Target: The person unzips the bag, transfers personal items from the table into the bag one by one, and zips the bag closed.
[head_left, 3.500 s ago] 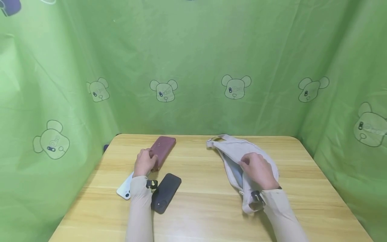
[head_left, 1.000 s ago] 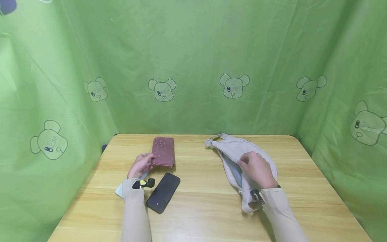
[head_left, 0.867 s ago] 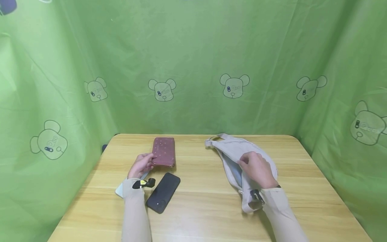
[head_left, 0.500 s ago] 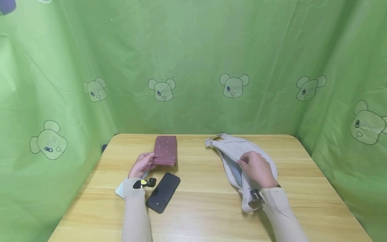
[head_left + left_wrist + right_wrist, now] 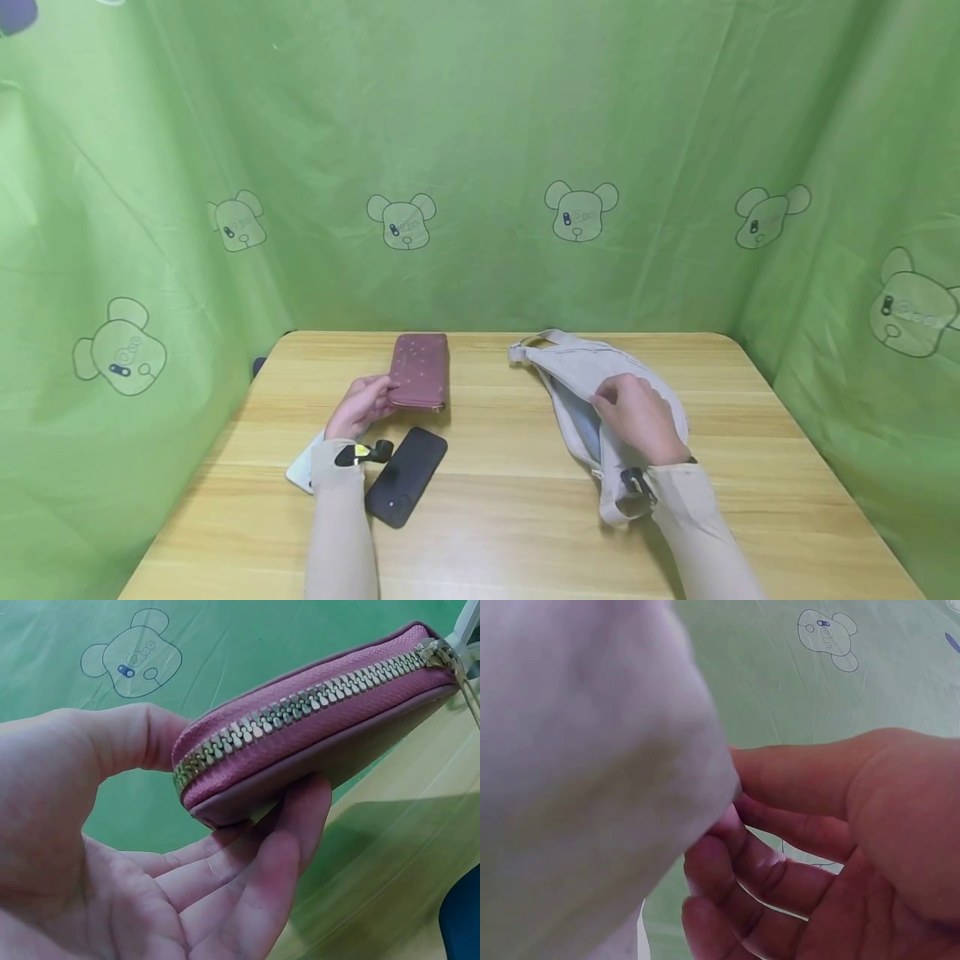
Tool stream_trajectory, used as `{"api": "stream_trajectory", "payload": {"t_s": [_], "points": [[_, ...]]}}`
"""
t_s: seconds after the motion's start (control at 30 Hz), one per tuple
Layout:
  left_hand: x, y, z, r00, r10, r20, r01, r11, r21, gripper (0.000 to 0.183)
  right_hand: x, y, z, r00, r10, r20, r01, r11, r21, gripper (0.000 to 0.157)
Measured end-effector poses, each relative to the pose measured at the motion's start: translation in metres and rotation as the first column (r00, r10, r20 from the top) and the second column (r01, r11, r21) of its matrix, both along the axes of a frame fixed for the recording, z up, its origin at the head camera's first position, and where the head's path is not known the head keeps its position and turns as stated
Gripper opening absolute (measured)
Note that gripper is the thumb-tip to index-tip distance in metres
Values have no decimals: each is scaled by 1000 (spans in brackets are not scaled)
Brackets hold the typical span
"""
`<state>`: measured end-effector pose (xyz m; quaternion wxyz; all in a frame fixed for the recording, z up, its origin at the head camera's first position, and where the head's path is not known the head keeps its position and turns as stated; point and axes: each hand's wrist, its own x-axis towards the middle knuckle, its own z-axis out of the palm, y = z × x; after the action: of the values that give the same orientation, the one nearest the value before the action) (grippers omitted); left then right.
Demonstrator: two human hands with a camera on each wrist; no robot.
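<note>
A maroon zip wallet [image 5: 418, 371] with small light specks is pinched at its near left corner by my left hand [image 5: 362, 406]. In the left wrist view the thumb lies on top of the wallet [image 5: 300, 720] and the fingers [image 5: 304, 817] support it from below, its gold zip facing the camera. The wallet hangs above the tabletop. My right hand [image 5: 637, 417] pinches the edge of a pale grey sling bag [image 5: 577, 367], whose long opening gapes and shows a bluish lining. In the right wrist view the bag's fabric [image 5: 592, 765] fills the left side, its edge between thumb and fingertips.
A black phone [image 5: 407, 477] lies on the wooden table [image 5: 510, 533] just right of the left wrist. A white phone [image 5: 303, 467] lies partly hidden under the left forearm. Green printed curtains [image 5: 480, 275] enclose the table's back and sides.
My left hand first reached over the wallet lying on the table, then took its near left corner and lifted it. The wallet is now shifting rightward. The right hand keeps its place on the bag.
</note>
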<state>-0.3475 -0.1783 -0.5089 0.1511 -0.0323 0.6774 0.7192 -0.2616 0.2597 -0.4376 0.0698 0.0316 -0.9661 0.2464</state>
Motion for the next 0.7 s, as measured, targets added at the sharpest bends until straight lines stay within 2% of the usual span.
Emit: {"api": "stream_trajectory", "payload": {"t_s": [0.37, 0.7], "points": [[-1, 9, 4, 999, -36, -1, 36, 999, 28, 35, 0, 0, 1, 1000, -2, -3, 2, 1000, -3, 13], [0, 17, 8, 995, -101, -20, 101, 995, 19, 23, 1, 0, 1, 1000, -12, 0, 12, 1000, -5, 14]]}}
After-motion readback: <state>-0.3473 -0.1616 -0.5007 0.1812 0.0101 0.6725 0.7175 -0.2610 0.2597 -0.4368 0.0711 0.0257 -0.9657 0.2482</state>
